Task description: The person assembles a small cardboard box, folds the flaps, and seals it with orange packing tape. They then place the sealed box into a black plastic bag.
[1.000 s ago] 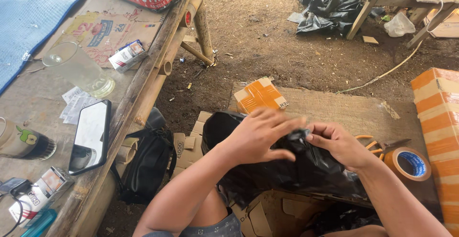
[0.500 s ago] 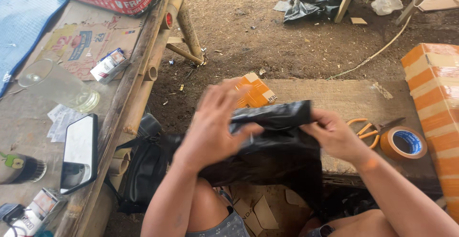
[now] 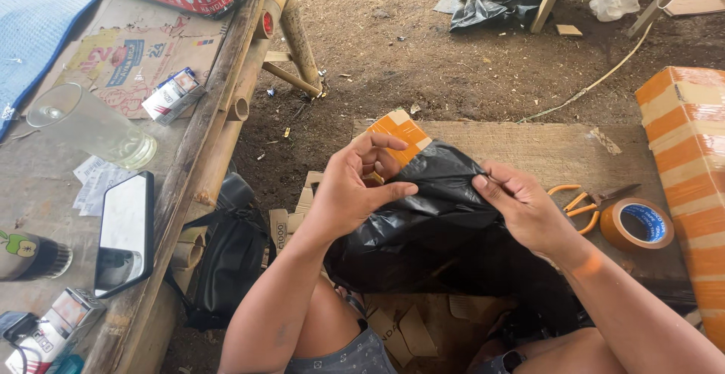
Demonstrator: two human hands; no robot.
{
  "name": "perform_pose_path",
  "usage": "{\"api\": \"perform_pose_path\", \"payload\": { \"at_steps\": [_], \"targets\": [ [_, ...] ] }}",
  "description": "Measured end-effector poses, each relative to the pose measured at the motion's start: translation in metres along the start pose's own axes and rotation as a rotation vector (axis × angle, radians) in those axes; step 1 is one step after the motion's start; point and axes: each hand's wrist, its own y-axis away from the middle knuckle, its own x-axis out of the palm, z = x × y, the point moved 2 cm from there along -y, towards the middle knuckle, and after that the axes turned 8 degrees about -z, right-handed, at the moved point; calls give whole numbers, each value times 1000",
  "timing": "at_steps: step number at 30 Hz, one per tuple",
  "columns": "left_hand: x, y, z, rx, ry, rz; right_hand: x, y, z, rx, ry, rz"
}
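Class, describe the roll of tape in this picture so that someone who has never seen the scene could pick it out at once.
Start at the wooden board lying on the dirt ahead of the person, then go to its right end, beyond the right hand gripping the black plastic bag. The roll of tape lies flat there, touching the orange-handled scissors. It is the only ring-shaped thing: brown outside, blue inside.

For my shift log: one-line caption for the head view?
Both hands, left and right, pinch a black plastic bag above a wooden board.

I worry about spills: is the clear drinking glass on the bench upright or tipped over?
Tipped over. The clear drinking glass lies on its side on the wooden bench, rim toward the left.
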Motion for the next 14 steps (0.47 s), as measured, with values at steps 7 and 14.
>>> {"api": "perform_pose_path", "payload": {
  "at_steps": [7, 14],
  "targets": [
    [-4, 1, -5, -179, 76, 25, -5, 0, -5, -51, 58, -109],
    [-8, 3, -1, -54, -25, 7, -9, 0, -14, -72, 43, -19]
  ]
}}
